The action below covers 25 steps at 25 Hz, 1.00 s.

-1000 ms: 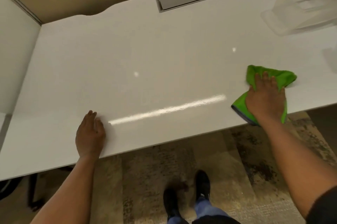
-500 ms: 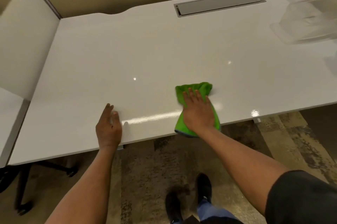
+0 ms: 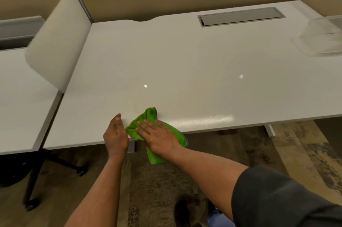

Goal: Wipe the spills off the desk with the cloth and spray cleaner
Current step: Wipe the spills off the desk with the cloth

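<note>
Pressing down on the cloth (image 3: 148,122), my right hand (image 3: 159,137) lies flat and open on top of it, fingers spread, not gripping. The cloth sits at the near edge of the worktop (image 3: 185,64), and one end hangs off over the floor. Its long side runs from that hanging end up and away from me. My left hand (image 3: 115,137) rests on the same edge, just beside the cloth on its left, loose and holding nothing. So the right hand is the one on the cloth, and the left hand is right in the way if I wipe further left. I think I should lift the left hand off, or push the cloth away from me or back to the right. A shiny streak shows on the worktop to the right of the cloth; I cannot tell if it is wet or just light. A clear tub (image 3: 322,36) stands far off at the right. I see no spray bottle.
</note>
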### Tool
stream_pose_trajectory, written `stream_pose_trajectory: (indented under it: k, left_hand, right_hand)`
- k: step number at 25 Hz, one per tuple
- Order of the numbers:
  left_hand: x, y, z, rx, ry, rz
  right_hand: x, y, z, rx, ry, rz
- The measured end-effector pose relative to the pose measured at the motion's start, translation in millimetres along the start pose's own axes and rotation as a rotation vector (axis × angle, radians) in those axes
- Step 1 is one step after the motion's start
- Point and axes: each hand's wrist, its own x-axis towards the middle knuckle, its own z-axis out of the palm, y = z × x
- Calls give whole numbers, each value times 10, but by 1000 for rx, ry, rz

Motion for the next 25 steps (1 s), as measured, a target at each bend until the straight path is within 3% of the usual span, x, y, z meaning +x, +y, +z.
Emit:
stream_pose_trajectory:
  k: [2, 4, 8, 10, 12, 14, 16, 18, 21, 25]
  left_hand:
    - [36, -80, -186, -17, 86, -42]
    - [76, -110, -321, -120, 145, -115]
    - [33, 61, -421, -407, 104, -271]
    - [-39, 174, -381, -161, 22, -192]
    - [-125, 343, -299, 167, -88, -56]
    - [-159, 509, -184, 153, -322, -121]
    - [-245, 710, -77, -220, -664, -439]
    - [-403, 832, 79, -506, -874, -580]
    - [-558, 1025, 292, -678, -927, -540]
    - [-465, 1329, 409, -693, -934, -384]
  right_hand:
    - [29, -123, -36, 134, 9, -51]
    - [52, -221, -155, 495, 14, 15]
    - [36, -263, -475, 1439, 133, 528]
    - [-9, -167, -595, 1970, 209, 669]
    - [-106, -33, -721, 2278, 275, 687]
    - [-225, 69, -860, 2414, 351, 600]
    - [-319, 147, -977, 2442, 429, 549]
    - [-412, 234, -1074, 2435, 498, 514]
    - [-560, 380, -1201, 2401, 566, 528]
    - [-775, 607, -1437, 2316, 560, 495]
